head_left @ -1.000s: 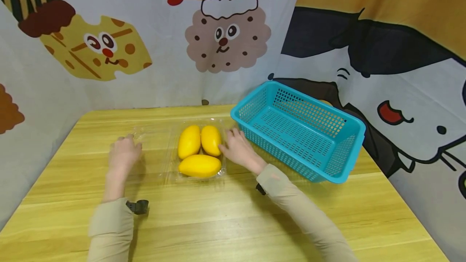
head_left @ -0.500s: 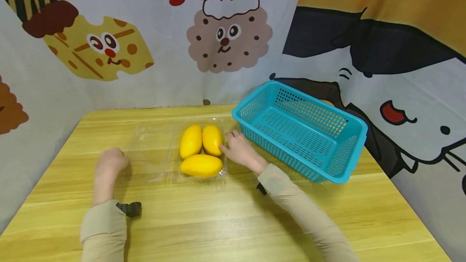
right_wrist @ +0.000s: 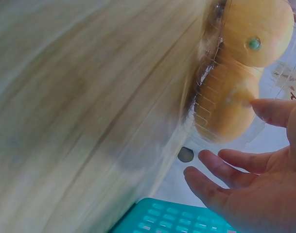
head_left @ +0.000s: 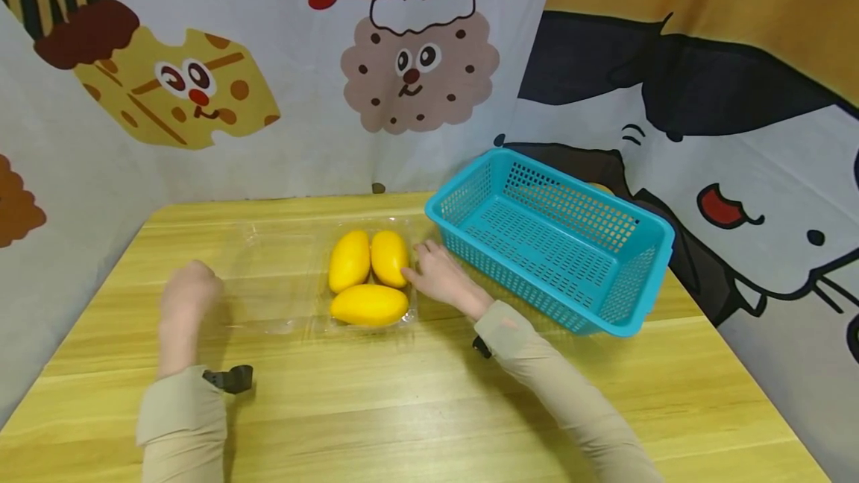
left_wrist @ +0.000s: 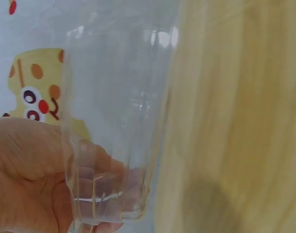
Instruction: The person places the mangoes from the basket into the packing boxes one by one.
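at left of frame, the left hand (head_left: 190, 293) appears to grip the clear lid (head_left: 275, 274); at centre, the right hand (head_left: 439, 276), fingers loosely spread, sits against the tray (head_left: 412, 313) holding three yellow mangoes (head_left: 370, 305). folding the lid back seems the step in hand; the next move likely calls for settling it flat, tray steady.

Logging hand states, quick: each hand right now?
Left hand: by the clear plastic lid; grip cannot be told.
Right hand: open, beside the nearest oval yellow fruit.
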A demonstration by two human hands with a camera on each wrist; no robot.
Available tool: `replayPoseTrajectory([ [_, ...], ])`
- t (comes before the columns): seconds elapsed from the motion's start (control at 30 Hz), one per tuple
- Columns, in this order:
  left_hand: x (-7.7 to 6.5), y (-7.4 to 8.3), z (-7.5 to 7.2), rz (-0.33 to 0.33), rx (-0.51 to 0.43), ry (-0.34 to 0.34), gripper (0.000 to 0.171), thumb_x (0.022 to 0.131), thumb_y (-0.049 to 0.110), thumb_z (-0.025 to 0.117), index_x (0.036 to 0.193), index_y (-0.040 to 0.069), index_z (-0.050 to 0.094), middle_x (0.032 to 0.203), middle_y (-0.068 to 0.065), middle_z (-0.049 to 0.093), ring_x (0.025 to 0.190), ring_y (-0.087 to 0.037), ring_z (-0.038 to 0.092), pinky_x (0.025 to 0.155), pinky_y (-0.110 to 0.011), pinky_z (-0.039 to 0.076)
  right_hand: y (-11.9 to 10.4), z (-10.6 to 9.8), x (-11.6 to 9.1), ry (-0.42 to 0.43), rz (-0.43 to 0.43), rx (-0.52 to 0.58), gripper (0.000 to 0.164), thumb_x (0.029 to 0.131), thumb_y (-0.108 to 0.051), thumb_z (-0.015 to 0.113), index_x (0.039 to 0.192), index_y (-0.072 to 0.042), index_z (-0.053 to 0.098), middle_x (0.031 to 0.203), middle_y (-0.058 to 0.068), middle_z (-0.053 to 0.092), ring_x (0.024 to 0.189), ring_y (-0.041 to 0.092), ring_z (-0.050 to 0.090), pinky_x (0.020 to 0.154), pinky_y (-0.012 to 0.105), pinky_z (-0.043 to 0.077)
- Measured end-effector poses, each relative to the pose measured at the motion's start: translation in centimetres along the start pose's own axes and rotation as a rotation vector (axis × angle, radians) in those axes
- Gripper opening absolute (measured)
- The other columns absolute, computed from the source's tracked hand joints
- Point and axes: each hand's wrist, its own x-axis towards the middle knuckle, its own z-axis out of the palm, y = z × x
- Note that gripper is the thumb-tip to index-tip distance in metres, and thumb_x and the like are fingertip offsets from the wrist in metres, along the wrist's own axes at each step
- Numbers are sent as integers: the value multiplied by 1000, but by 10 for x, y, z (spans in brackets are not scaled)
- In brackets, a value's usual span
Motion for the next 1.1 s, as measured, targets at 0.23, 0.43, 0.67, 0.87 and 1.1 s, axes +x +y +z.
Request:
replayPoseTrajectory([
  [0.23, -7, 7, -14, 75, 9, 103, 28, 78, 0, 31, 57, 17, 23, 52, 5, 17, 50, -11, 15, 44, -21, 19, 0, -1, 0, -7, 3, 12, 62, 96, -37, 52, 142, 2, 38, 147, 21, 38, 135, 34, 40, 111, 46, 38],
  [0.43, -11, 18, -29, 59, 17, 94, 22, 80, 4, 32, 83, -10, 49, 64, -23, 50, 51, -19, 39, 44, -25, 29, 0, -1, 1, -12, 11, 14, 62, 96, -38, 52, 142, 1, 37, 148, 21, 36, 136, 34, 38, 112, 46, 37],
  [0.67, -24, 36, -44, 64, -37, 25, 54, 90, 12, 33, 135, -17, 33, 106, -30, 66, 80, -36, 65, 50, -31, 40, 1, 0, 1, -16, 11, 26, 63, 96, -39, 52, 142, 2, 37, 149, 21, 36, 136, 34, 38, 111, 46, 38],
  [0.87, -36, 51, -54, 103, -66, -32, 57, 99, 26, 28, 140, -14, 32, 120, -29, 61, 109, -46, 56, 77, -47, 51, 1, 0, 0, -21, 15, 36, 63, 96, -39, 50, 143, 1, 36, 150, 22, 34, 139, 34, 35, 113, 46, 35],
  [1.1, -46, 68, -56, 162, -113, -74, 67, 101, 41, 24, 146, -7, 24, 128, -30, 55, 113, -44, 56, 84, -49, 51, 1, 0, 0, -31, 24, 59, 64, 97, -41, 49, 143, 0, 35, 152, 21, 30, 141, 34, 31, 115, 47, 32],
])
